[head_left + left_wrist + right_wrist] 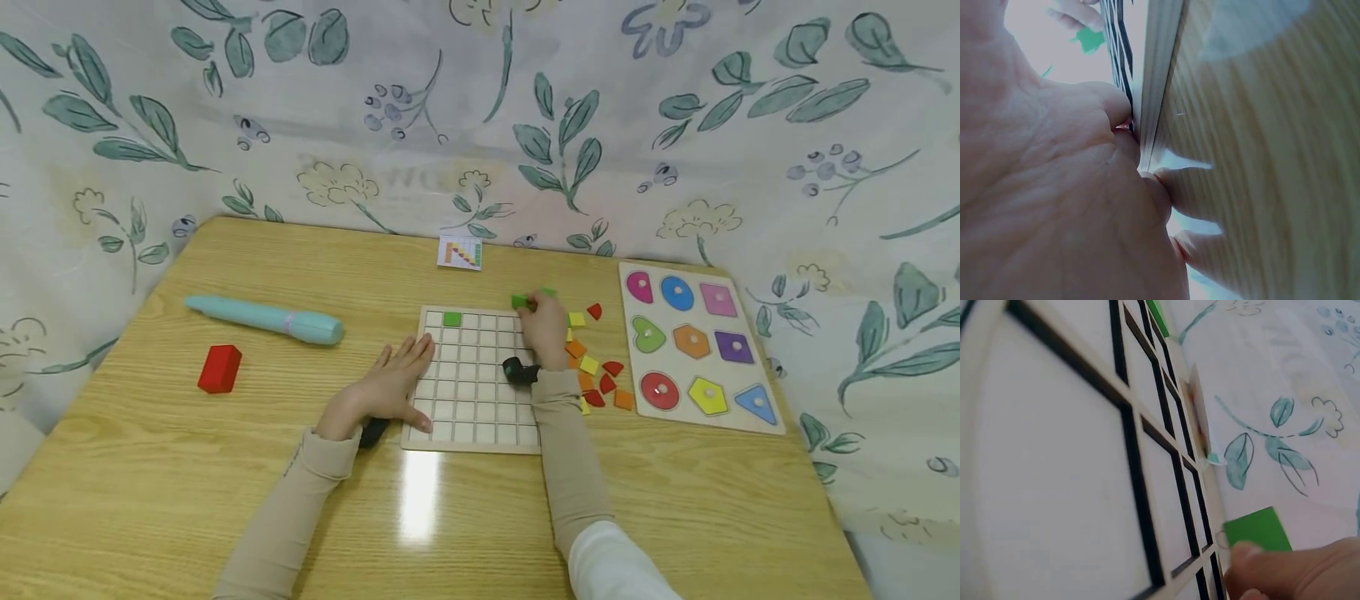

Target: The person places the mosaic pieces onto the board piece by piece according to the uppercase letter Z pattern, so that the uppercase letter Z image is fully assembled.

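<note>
A wooden grid board (466, 389) lies on the table, and one green square tile (452, 319) sits in its top row. My left hand (382, 387) rests with spread fingers on the board's left edge; the left wrist view shows its palm close beside the board's rim (1159, 69). Above the board's top right corner, my right hand (546, 332) pinches a green square tile (1259, 530) between thumb and finger. Another bit of green tile (549, 292) shows just behind that hand. Yellow, orange and red pieces (589, 365) lie scattered right of the board, partly hidden by the right arm.
A small pattern card (460, 252) stands behind the board. At the right lies a shape puzzle (701, 292) with several coloured knobbed pieces. On the left are a turquoise pen-shaped object (262, 317) and a red block (220, 369). A floral cloth (450, 108) hangs behind the table.
</note>
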### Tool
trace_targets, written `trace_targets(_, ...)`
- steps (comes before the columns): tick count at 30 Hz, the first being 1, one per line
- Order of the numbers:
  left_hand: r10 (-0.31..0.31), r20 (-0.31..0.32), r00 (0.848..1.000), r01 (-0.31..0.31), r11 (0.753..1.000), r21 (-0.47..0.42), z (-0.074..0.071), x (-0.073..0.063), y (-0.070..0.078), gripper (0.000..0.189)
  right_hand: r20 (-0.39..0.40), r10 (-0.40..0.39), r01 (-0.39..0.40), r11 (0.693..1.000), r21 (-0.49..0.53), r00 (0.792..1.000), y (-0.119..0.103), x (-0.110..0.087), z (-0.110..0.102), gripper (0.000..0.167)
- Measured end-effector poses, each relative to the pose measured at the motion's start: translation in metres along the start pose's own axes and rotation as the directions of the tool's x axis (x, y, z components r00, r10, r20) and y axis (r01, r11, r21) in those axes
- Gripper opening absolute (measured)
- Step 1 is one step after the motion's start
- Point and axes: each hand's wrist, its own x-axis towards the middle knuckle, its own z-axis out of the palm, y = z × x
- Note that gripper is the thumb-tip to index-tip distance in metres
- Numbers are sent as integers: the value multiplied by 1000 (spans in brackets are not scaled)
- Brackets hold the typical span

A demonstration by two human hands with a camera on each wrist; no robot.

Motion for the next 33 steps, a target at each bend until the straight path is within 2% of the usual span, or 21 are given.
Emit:
trace_targets(5,-3,2,1000,3,1000,2,0,-1,-1,127,65,-46,39,995,94,997,-7,-4,3,31)
trace_targets(9,-1,1,1000,1,1000,6,0,0,-1,127,131,-106,87,985,147,986,-15,-10,8,31)
trace_targets(15,6,-2,1000,-6,1000,0,0,1,-1,127,170,-174,168,985,49,970,-25,-17,17,17)
trace_targets(25,4,-14,1000,-4,1000,-7,0,0,-1,126,208,-185,188,982,9,960,-33,-23,22,25)
trace_targets(33,6,-11,1000,-6,1000,-8,1,0,-2,126,246,-204,234,967,-101,948,-34,-24,27,16)
